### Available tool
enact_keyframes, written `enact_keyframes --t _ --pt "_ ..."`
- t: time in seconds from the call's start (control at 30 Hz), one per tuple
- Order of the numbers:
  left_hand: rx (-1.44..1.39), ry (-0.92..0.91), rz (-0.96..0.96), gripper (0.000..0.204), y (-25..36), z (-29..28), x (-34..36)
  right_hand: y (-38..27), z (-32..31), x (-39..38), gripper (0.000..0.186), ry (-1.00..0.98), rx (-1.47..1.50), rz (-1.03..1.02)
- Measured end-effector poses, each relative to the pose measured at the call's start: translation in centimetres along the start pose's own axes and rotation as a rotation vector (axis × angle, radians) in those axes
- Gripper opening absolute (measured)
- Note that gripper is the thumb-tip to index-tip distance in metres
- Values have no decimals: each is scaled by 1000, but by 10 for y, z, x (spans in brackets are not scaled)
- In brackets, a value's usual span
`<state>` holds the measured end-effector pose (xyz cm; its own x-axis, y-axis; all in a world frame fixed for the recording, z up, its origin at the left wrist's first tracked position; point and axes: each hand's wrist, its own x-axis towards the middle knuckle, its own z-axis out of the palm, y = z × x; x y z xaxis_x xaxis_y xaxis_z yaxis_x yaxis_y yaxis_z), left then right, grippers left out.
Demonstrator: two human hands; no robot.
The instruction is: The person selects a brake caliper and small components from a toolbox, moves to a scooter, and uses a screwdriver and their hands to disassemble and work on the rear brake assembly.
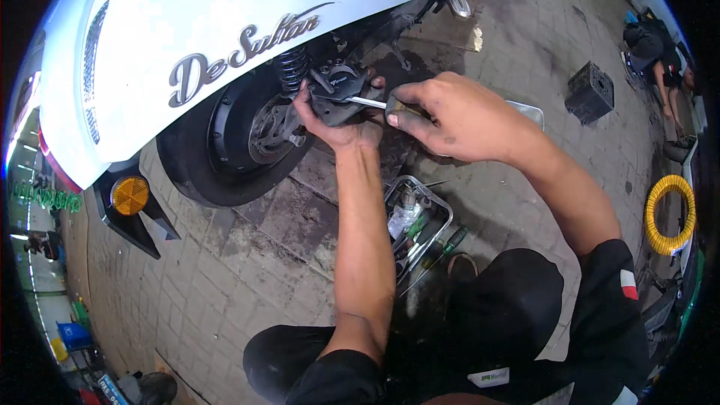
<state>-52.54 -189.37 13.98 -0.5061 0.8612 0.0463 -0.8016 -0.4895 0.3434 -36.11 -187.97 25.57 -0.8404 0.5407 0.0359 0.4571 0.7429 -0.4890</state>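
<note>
Below the white body panel of a scooter, my left hand cups a dark metal part that looks like a brake caliper. Its fingers wrap around the part from below and behind. My right hand is closed around a screwdriver, with the handle mostly hidden in the fingers. The silver shaft points left and meets the caliper; the tip's exact contact is hidden. Just left of my left hand are the rear wheel with its brake disc and a black coil spring.
A metal tray of tools and small parts stands between my knees and the wheel, with a green-handled screwdriver beside it. Farther right are a black crate, a yellow coiled hose and another person bending down. An orange reflector juts out at left.
</note>
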Motion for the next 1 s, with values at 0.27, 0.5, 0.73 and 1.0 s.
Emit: enact_keyframes --t 0.27,0.5,0.73,1.0 --pt "-167 120 -87 43 5 4 -5 10 28 -21 32 166 34 81" --pt "-108 32 -25 49 4 -3 -7 11 17 -9 30 87 101 108" --pt "-182 0 -57 55 6 -8 -5 6 -2 -1 34 36 -23 69" --pt "-111 125 -34 50 3 -2 -7 21 34 -17 41 114 73 71"
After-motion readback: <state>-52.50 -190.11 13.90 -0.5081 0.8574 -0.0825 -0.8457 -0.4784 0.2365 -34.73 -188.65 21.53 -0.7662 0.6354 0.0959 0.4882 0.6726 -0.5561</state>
